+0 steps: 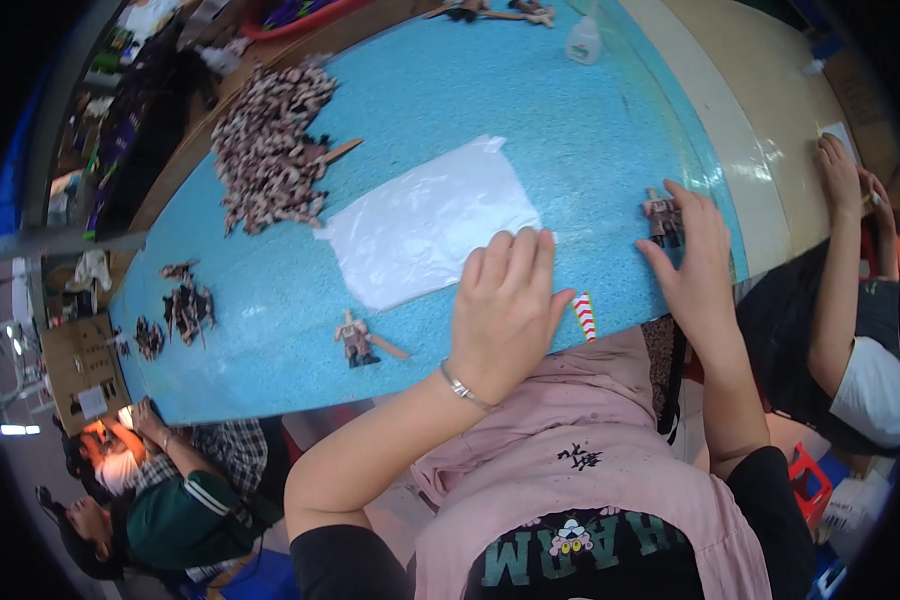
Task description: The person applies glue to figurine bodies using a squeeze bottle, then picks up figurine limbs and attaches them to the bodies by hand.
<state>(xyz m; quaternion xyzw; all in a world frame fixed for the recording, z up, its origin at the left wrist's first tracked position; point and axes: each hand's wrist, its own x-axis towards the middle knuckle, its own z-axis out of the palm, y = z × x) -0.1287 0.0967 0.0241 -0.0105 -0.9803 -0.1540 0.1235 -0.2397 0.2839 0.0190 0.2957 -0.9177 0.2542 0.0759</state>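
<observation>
My left hand (510, 312) lies with its fingers stretched out, fingertips at the near right corner of a flat white plastic bag (425, 225). A small strip with red and white stripes (584, 317) is beside its thumb, at the table's near edge. To the right, my right hand (698, 262) is open, thumb and fingers apart around a small brown toy figure (662, 218). I cannot tell whether the fingers touch it. Another small figure (351, 340), with a brown blade-like piece beside it, lies left of my left hand.
A large pile of small pinkish-brown parts (270, 150) covers the far left of the blue tabletop (590, 130). Several dark figures (185, 310) lie at the left end. A clear squeeze bottle (583, 40) stands at the back. Other people sit at the left and right.
</observation>
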